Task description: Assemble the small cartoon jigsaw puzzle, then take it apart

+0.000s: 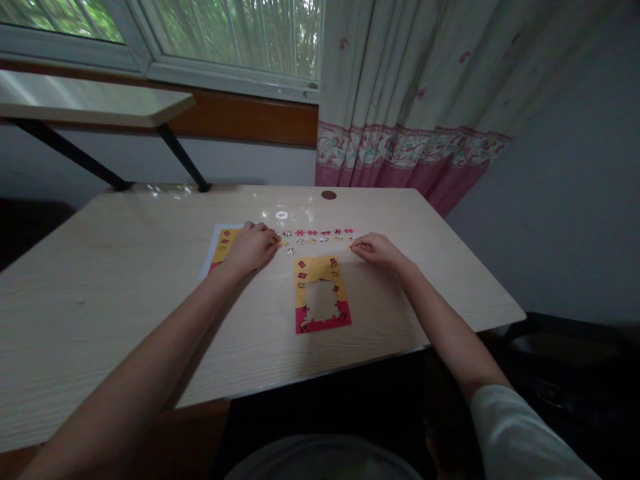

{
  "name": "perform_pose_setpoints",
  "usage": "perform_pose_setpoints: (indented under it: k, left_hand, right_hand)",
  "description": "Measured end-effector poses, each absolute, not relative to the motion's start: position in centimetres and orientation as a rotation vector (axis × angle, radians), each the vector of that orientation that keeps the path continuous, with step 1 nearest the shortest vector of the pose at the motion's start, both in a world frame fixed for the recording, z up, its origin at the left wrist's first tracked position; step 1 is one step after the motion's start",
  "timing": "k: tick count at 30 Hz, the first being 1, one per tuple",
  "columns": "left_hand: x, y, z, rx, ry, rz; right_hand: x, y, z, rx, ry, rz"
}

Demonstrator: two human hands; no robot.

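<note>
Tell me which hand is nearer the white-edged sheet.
Left. The left hand partly covers the white-edged sheet in view; the right hand is well to its right.

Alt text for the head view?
The left hand and right hand flank rows of loose puzzle pieces on a desk. Nearer lies a yellow-and-red jigsaw missing its middle; the left hand partly hides a printed sheet.

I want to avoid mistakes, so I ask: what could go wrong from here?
The left hand and right hand are close to the loose pieces, so a finger might knock their rows out of line.
The left hand partly covers the sheet in this view, so part of its picture could be missed.
The puzzle has an open middle; a bump could perhaps loosen its border.
</note>
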State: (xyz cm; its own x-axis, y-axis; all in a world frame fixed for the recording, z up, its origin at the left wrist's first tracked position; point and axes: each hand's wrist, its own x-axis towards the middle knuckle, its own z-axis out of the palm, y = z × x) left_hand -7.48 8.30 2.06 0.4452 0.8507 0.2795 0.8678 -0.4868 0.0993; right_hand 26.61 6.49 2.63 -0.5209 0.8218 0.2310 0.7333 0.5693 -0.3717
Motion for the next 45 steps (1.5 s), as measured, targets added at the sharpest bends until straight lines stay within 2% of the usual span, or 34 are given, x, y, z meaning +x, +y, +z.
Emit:
perform_pose_setpoints:
  k: [9, 19, 25, 29, 40, 45]
  left_hand:
    - [-6.7, 10.7, 3.2, -2.798, -1.658, -0.223]
    - [-7.6, 9.1, 3.2, -2.886, -1.68, -0.618]
    - [-5.5, 5.4, 4.6, -3.027, -1.886, -1.226]
    - [-2.9, 2.2, 3.6, -3.254, -1.991, -1.461]
    - [-1.5, 0.9, 1.7, -3.228, -2.1, -1.599]
    - [-1.3, 0.8, 1.3, -3.255, -2.122, -1.545]
  right_hand:
    - [26.6, 6.4, 2.2, -1.246, -2.366, 0.362]
    - [23.8, 5.7, 3.8, -1.124, -2.391, 0.384]
    - [21.6, 2.6, 3.0, -0.982, -2.431, 0.268]
    - [20.8, 0.2, 2.0, -0.991, -2.324, 0.189]
    - [20.1, -0.2, 1.4, -0.976, -2.377, 0.068]
    - [19.8, -0.4, 1.5, -0.944, -2.372, 0.035]
